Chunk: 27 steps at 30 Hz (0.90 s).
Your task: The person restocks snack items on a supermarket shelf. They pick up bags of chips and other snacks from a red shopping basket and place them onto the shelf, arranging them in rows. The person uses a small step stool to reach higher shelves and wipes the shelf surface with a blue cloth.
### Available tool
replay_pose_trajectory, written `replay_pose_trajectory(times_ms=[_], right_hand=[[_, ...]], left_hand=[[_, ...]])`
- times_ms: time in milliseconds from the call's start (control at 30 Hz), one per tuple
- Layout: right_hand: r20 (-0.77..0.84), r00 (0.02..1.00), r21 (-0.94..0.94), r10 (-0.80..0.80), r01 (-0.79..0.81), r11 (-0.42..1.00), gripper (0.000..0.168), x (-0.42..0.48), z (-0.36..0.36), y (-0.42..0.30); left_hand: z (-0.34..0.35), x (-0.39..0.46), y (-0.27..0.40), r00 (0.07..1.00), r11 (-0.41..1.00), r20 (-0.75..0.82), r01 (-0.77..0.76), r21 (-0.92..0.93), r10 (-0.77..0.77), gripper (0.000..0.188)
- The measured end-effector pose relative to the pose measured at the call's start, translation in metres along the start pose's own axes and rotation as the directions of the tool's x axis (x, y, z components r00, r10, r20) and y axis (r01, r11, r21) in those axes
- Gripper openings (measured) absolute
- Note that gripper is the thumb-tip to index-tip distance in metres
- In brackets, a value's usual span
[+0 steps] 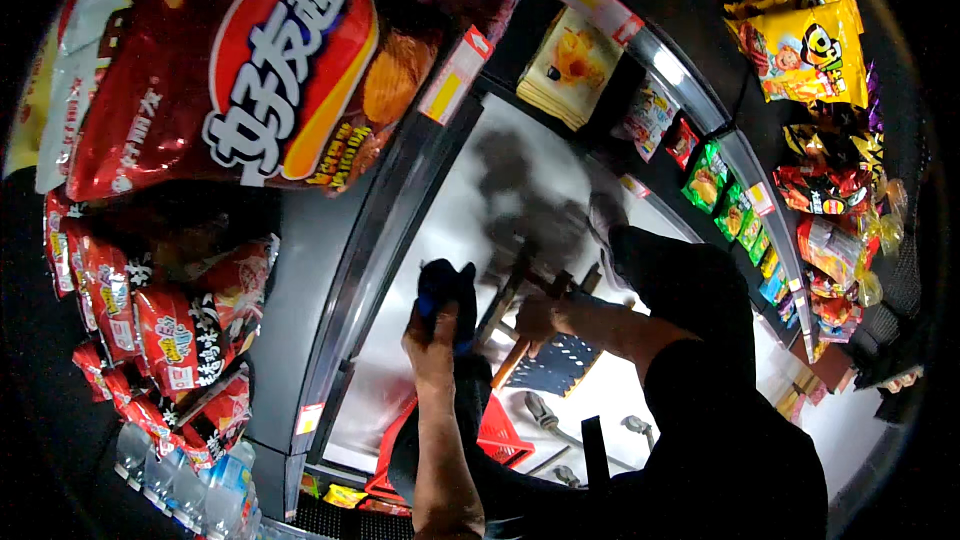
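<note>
In the lower middle of the view, my left hand (431,337) is closed around a dark blue-black object (444,285). It may be cloth, but it is too dark to name. To its right, my right hand (541,317) grips a brown bar (511,364) of a low frame. A black perforated panel (559,364) shows just below that hand. Casters (541,412) stand on the pale floor beneath it. My dark clothing hides part of the frame.
A shelf on the left holds a large red-brown potato chip bag (172,90), red snack bags (169,341) and clear bottles (225,491). Shelves on the right carry yellow bags (802,52) and green packets (706,178). A red plastic basket (504,435) is near my legs.
</note>
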State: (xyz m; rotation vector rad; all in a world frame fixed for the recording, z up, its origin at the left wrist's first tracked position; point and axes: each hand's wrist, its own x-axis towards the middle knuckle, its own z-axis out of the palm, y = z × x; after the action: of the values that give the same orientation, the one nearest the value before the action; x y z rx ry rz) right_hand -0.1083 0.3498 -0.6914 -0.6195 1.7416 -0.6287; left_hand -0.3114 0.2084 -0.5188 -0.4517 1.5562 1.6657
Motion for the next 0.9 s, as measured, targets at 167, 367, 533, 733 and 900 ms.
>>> replay_pose_trajectory(times_ms=[167, 367, 533, 733, 900], right_hand=[[0.021, 1.0, -0.019, -0.007, 0.007, 1.0, 0.049, 0.001, -0.006, 0.007], [0.038, 0.999, -0.086, 0.007, -0.004, 0.996, 0.049, -0.001, -0.018, 0.025], [0.061, 0.998, -0.143, 0.022, -0.013, 0.99, 0.049, 0.003, -0.012, 0.045], [0.085, 0.995, -0.258, 0.047, -0.024, 0.966, 0.05, 0.003, -0.017, 0.068], [0.095, 0.994, -0.349, 0.052, -0.016, 0.937, 0.05, 0.008, -0.022, 0.079]], left_hand=[[0.019, 0.001, 0.02, 0.987, 0.958, 0.108, -0.146, 0.247, 0.123, 0.027], [0.022, -0.003, 0.04, 0.948, 0.537, 0.304, -0.303, 0.787, 0.089, 0.026], [0.028, -0.014, 0.04, 0.944, 0.51, 0.329, -0.293, 0.809, 0.021, 0.054], [0.04, -0.021, 0.043, 0.907, 0.481, 0.417, -0.39, 0.785, 0.055, 0.051], [0.054, -0.022, 0.031, 0.863, 0.462, 0.391, -0.502, 0.731, 0.32, 0.043]])
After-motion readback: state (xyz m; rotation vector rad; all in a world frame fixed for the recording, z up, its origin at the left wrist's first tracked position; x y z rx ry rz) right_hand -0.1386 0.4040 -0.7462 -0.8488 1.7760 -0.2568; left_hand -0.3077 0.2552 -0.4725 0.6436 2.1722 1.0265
